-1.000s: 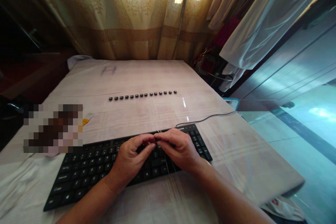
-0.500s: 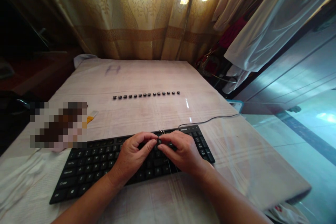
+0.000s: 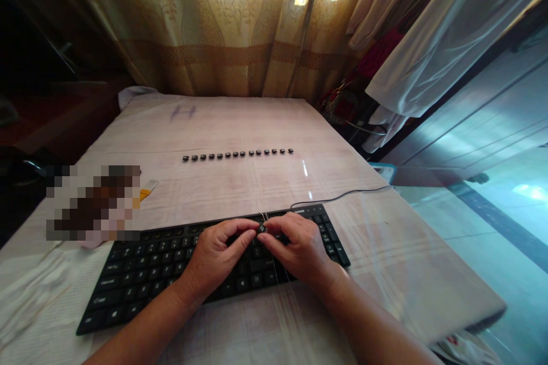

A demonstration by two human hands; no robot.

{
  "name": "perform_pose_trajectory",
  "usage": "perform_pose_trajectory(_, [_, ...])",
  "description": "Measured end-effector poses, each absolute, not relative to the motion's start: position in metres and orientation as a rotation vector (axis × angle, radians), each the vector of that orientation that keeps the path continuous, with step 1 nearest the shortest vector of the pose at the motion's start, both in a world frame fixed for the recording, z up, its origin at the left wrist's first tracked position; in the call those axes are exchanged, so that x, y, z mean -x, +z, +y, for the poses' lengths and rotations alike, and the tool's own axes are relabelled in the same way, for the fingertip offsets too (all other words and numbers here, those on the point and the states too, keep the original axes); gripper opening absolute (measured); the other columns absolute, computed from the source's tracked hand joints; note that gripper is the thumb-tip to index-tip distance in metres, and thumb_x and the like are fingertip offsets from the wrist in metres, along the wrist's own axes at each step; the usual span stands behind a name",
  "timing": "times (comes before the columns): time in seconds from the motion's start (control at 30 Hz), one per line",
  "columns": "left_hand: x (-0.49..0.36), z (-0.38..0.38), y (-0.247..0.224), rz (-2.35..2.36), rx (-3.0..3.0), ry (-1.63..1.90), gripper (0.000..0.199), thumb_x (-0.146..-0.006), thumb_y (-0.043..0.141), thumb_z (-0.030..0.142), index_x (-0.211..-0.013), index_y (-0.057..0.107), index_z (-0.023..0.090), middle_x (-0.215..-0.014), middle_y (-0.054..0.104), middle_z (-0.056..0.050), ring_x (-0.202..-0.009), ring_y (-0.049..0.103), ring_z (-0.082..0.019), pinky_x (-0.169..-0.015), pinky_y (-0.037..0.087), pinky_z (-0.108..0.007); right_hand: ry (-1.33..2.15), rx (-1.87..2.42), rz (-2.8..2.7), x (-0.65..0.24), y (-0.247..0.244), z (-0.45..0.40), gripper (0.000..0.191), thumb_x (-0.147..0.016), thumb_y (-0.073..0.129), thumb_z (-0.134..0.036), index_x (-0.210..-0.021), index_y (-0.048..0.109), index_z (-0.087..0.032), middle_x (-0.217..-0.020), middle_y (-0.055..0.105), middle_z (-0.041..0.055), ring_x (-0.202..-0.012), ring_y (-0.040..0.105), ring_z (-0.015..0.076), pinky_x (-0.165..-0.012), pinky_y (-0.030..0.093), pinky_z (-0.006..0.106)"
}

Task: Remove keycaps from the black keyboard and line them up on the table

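Note:
Between the fingertips of both hands is a small black keycap (image 3: 262,229) with pale marking on top. My left hand (image 3: 222,245) pinches it from the left, thumb and forefinger closed. From the right, my right hand (image 3: 297,242) pinches the same keycap. Both hands hover over a black keyboard (image 3: 145,274), covering part of its middle. A thin wire tool (image 3: 262,215) sticks out above and below my right hand; how it is held is hidden. Farther back, several black keycaps (image 3: 234,154) stand in a row on the tablecloth.
A light checked tablecloth (image 3: 240,120) covers the table. The keyboard's cable (image 3: 342,194) runs off to the right edge. At left lie a blurred-out object (image 3: 94,205), an orange-and-clear item (image 3: 148,191) and white cloth (image 3: 34,291). Patterned curtains (image 3: 231,28) hang behind.
The keycap has turned between my fingertips, so its marked top shows more. Both hands stay in nearly the same place; the view has shifted slightly.

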State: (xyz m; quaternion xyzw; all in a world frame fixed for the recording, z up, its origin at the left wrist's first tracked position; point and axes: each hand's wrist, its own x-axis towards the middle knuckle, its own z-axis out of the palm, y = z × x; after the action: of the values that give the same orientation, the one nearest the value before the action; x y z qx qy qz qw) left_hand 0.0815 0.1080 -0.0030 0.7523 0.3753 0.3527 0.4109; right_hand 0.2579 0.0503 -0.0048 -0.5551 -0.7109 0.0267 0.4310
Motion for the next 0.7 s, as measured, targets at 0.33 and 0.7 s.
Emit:
perform_pose_trajectory(0.33, [-0.0803, 0.1082, -0.0034, 0.929, -1.846, 0.859, 0.018, -0.081, 0.062, 0.029, -0.094, 0.073, 0.022, -0.091, 0.077, -0.001, -0.085, 0.072, -0.019, -0.08, 0.058, -0.029, 0.141, 1.212, -1.845, -0.26, -0.0019, 0.0522, 0.017, -0.088, 0.058, -0.02, -0.103, 0.067, -0.022, -0.085, 0.074, 0.0036, -0.076, 0.067, 0.0165, -0.071, 0.053, 0.03])
perform_pose_trajectory(0.7, [-0.0807, 0.1087, -0.0031, 0.961, -1.847, 0.849, 0.014, -0.079, 0.063, 0.031, -0.085, 0.071, 0.021, -0.077, 0.076, 0.0, -0.07, 0.07, -0.016, -0.069, 0.057, -0.025, 0.169, 1.23, -1.801, -0.2568, -0.0051, 0.0527, 0.021, -0.086, 0.061, -0.02, -0.105, 0.068, -0.023, -0.088, 0.075, 0.0044, -0.079, 0.068, 0.018, -0.074, 0.055, 0.031])
